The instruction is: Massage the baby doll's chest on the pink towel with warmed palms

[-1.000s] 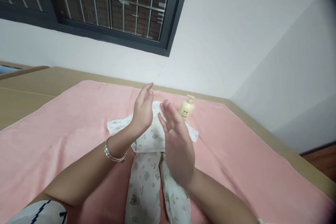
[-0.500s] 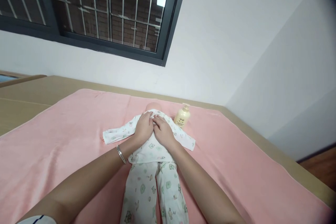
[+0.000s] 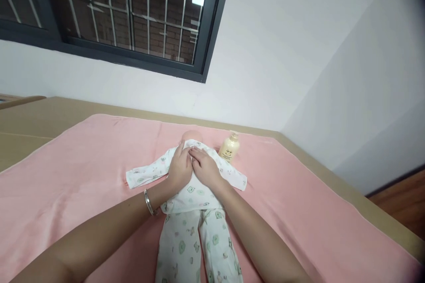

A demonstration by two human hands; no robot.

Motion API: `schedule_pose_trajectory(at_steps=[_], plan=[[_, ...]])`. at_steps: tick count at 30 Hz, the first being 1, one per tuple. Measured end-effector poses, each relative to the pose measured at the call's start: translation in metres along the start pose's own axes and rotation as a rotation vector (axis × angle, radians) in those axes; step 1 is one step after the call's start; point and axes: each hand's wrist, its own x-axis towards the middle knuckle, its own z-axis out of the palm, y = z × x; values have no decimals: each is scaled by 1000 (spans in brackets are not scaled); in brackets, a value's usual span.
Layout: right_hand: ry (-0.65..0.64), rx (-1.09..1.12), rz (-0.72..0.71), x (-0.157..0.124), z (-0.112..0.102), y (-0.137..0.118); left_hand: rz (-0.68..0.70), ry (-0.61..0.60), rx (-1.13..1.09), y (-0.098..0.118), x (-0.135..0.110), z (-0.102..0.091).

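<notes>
A baby doll (image 3: 191,136) lies on a pink towel (image 3: 83,163), dressed in a white printed shirt (image 3: 189,185) and matching trousers (image 3: 195,247). Only the top of its head shows beyond my hands. My left hand (image 3: 179,166) lies flat on the doll's upper body, fingers stretched toward the collar. Beside it, my right hand (image 3: 205,166) rests flat on the same part of the shirt, its fingertips touching those of the left. Both hands are open and hold nothing. A silver bangle (image 3: 148,202) circles my left wrist.
A cream pump bottle (image 3: 229,146) stands upright on the towel just right of the doll's head. The towel covers a tan surface (image 3: 29,119) that meets a white wall under a barred window (image 3: 109,13). Wooden floor (image 3: 401,203) shows at the right.
My hands were raised apart above the doll a second ago; they came down onto its upper body and now lie there, nearly still. The view has shifted slightly.
</notes>
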Motion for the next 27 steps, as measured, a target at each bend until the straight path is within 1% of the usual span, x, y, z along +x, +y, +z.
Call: schedule_pose_trajectory(at_steps=[2, 4, 5, 6, 8, 10, 12, 15, 18, 22, 27], plan=[[16, 27, 105, 4, -3, 9, 12, -1, 20, -1, -1, 0], [31, -30, 219, 5, -4, 12, 21, -13, 41, -1, -1, 0], [36, -77, 248, 4, -4, 10, 20, -16, 46, -2, -1, -1], [36, -121, 249, 2, -3, 5, 18, -22, 48, -3, -1, -1], [28, -162, 183, -3, -1, -5, 14, -30, 51, -4, 1, -1], [23, -113, 98, -5, 0, -10, 8, -34, 71, -5, 2, -1], [16, -19, 68, -4, -1, -4, -7, -40, 111, -5, 2, -1], [22, 76, 164, 2, -3, 18, -19, -81, 188, -2, -2, -1], [11, 53, 233, 6, -6, 33, 2, -113, 243, 1, -8, -1], [-51, -78, 245, 7, -8, 29, 9, -129, 262, 1, -7, -1], [-91, -210, 230, 8, -10, 22, -71, -177, 251, -4, 14, -4]])
